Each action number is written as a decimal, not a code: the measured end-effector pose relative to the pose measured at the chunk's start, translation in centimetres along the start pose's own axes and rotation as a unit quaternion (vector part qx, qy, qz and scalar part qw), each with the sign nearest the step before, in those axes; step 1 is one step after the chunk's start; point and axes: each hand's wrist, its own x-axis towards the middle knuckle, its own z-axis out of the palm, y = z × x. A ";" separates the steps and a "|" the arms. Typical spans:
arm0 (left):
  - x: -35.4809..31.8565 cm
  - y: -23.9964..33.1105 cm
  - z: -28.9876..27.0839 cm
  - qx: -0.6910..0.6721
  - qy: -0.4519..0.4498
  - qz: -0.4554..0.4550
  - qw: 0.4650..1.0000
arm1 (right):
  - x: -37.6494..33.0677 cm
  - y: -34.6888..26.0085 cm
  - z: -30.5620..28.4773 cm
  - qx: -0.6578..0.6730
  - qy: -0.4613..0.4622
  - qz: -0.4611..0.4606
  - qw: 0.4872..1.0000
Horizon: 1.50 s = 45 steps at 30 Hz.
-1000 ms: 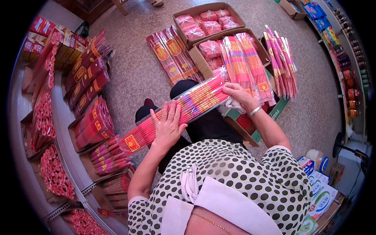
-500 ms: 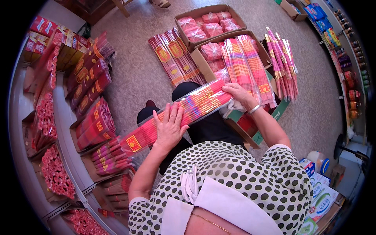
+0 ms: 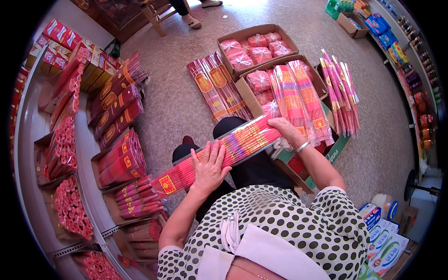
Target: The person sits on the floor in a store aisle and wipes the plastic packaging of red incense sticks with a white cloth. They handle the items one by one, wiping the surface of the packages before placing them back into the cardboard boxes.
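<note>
One pack [image 3: 242,143] of pink sticks lies at the centre of the frame, slanting from lower left to upper right across the person's legs [image 3: 256,169]. It bears one square label [image 3: 166,184], at its lower-left end. Two hands are on it. The right hand [image 3: 288,130], with one bracelet [image 3: 302,147] at the wrist, grips its upper-right end, thumb and fingers closed on it. The left hand [image 3: 209,170] lies flat on its upper face, fingers spread, clasping nothing; the labelled end projects to the left of that hand. Upper centre: two cartons [image 3: 252,97], both holding pink bundles [image 3: 260,55], about seven in the farther. At least two pink packs [image 3: 309,93] lie on the nearer. Left of these, maroon packs [image 3: 210,93] lie on the floor [image 3: 168,79], two oval labels [image 3: 218,77] showing. At the upper edge: one stool [image 3: 157,19], two shoes [image 3: 192,22].
</note>
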 end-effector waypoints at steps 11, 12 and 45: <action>-0.3 0.1 -0.3 -0.001 0.000 0.000 1.000 | 0.3 -0.4 -0.5 -0.010 -0.011 -0.038 0.999; -0.3 0.1 -0.1 0.002 -0.002 0.002 1.000 | 0.3 -0.4 -0.5 -0.011 -0.013 -0.026 1.000; -14.9 -16.9 2.6 -0.316 0.206 -0.483 0.790 | 0.0 2.1 27.0 -0.524 -0.219 -0.429 0.703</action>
